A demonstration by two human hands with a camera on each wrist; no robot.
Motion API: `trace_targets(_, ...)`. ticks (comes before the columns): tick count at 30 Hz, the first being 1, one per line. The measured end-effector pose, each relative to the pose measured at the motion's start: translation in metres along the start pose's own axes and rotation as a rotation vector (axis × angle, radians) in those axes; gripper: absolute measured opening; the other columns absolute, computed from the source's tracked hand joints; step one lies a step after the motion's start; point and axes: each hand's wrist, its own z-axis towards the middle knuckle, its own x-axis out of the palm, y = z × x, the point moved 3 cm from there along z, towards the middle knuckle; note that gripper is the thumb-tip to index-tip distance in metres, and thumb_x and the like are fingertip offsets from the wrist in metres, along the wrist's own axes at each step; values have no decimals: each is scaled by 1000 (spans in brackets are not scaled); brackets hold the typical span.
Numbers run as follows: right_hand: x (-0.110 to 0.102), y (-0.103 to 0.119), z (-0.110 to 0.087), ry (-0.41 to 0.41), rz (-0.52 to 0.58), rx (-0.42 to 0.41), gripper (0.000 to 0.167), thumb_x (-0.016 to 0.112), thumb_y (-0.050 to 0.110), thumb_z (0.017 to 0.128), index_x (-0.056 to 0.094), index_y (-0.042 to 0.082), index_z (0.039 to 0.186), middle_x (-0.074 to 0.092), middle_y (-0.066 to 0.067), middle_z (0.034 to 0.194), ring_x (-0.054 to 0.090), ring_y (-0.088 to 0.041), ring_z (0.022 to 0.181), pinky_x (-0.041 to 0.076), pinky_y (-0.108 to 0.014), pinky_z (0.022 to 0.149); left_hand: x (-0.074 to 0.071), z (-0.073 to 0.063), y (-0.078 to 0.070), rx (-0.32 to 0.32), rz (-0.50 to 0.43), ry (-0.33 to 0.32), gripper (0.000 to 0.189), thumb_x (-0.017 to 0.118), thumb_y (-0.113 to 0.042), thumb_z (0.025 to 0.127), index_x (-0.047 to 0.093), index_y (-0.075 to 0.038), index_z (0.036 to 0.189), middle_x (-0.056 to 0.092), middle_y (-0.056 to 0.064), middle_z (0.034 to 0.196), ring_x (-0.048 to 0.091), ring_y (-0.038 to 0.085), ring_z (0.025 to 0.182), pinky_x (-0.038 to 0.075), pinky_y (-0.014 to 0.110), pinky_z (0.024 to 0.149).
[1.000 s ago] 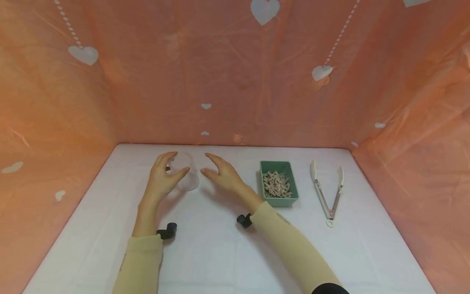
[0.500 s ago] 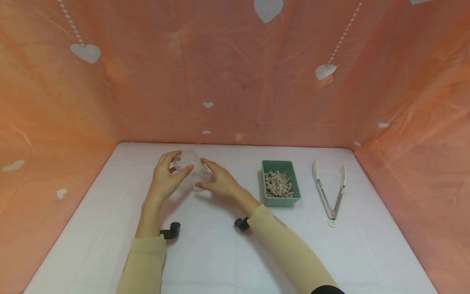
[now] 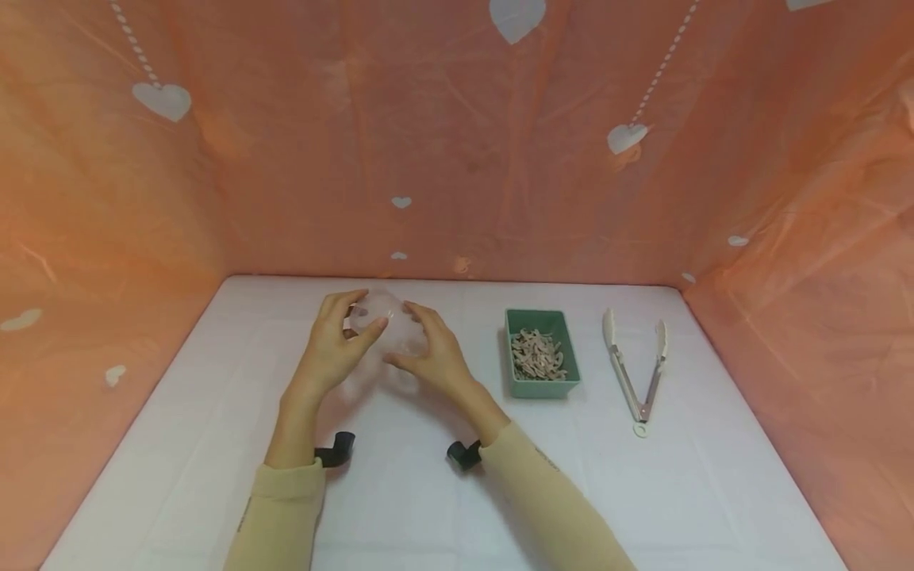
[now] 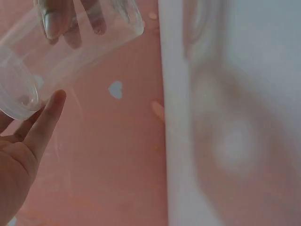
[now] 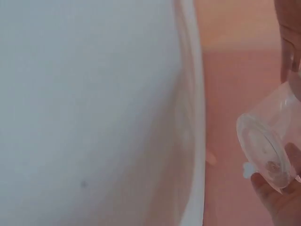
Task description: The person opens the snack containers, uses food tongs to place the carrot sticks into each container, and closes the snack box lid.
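Observation:
A clear plastic jar (image 3: 389, 329) is held between both hands, tilted and raised over the white table. My left hand (image 3: 330, 349) grips its upper left end, thumb and fingers around a thick clear rim, as the jar (image 4: 87, 52) shows in the left wrist view; whether that rim is a lid I cannot tell. My right hand (image 3: 437, 353) holds the other end, its thumb near the round base of the jar (image 5: 263, 148) in the right wrist view. No contents show through the wall. Part of the jar is hidden behind the fingers.
A green box (image 3: 540, 389) to the right of the hands holds many small pale curved pieces (image 3: 537, 355). Farther right lie spread tongs (image 3: 643, 411) with pale tips. An orange sheet (image 3: 443, 159) with white hearts encloses the back and sides of the white table (image 3: 400, 507).
My right hand has come in from the right and taken hold of the jar. Both hands have shifted slightly right with the jar, which is now higher.

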Motion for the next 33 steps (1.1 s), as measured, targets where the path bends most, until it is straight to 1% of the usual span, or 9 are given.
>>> trace_targets(5,-8,2,-13,-21,73,-31,85,92,20,81,48,9,153,56,-9,148,56,-29,133,50,-47,109,3,-3,-10,77,50,68,63,73,-27,98,48,-1,150,47,18,144,48,36,129,48,57,102)
trace_targets(8,-14,0,-21,17,102,-33,85,91,19,80,49,12,154,58,-7,147,57,-27,133,50,-45,109,4,-4,-15,137,93,103,63,75,-29,97,50,-3,149,51,15,143,50,33,129,45,57,107)
trace_targets(12,-21,-1,-27,81,95,-42,86,91,19,81,48,15,155,58,-5,147,57,-24,133,51,-42,109,5,-6,-18,199,157,111,62,78,-31,94,55,-7,145,56,10,141,50,30,132,42,57,111)
trace_targets(15,-27,0,-29,128,90,-61,86,90,19,82,47,15,156,59,-5,147,57,-25,133,50,-43,109,5,-7,-17,236,211,91,60,79,-34,92,59,-9,142,59,8,134,53,29,126,47,57,105)
trace_targets(19,-33,0,-31,193,97,-77,84,89,17,82,47,13,155,59,-6,146,59,-28,131,50,-47,109,6,-9,-16,305,274,42,55,80,-35,89,64,-10,135,64,6,117,58,24,105,53,50,85)
trace_targets(22,-34,1,-33,222,99,-81,84,89,18,83,47,12,155,59,-7,146,59,-28,131,51,-47,109,7,-9,-15,372,322,-14,51,77,-39,87,68,-8,126,66,6,104,60,23,93,53,47,75)
trace_targets(25,-33,3,-33,230,103,-87,84,89,18,83,47,11,155,60,-8,145,60,-28,130,52,-45,108,8,-9,-16,430,363,-71,51,72,-44,86,70,-5,119,67,7,94,62,26,86,53,47,70)
trace_targets(29,-31,3,-33,208,90,-107,85,91,16,81,48,8,154,62,-10,143,61,-28,128,53,-44,107,10,-8,-16,444,399,-100,53,67,-49,86,71,-4,113,68,10,90,61,28,83,51,48,70)
trace_targets(33,-28,1,-35,138,11,-149,85,93,19,78,51,6,151,63,-11,141,61,-29,127,53,-43,106,12,-8,-15,364,435,-75,52,68,-49,87,70,-4,113,69,10,91,61,28,84,51,49,74)
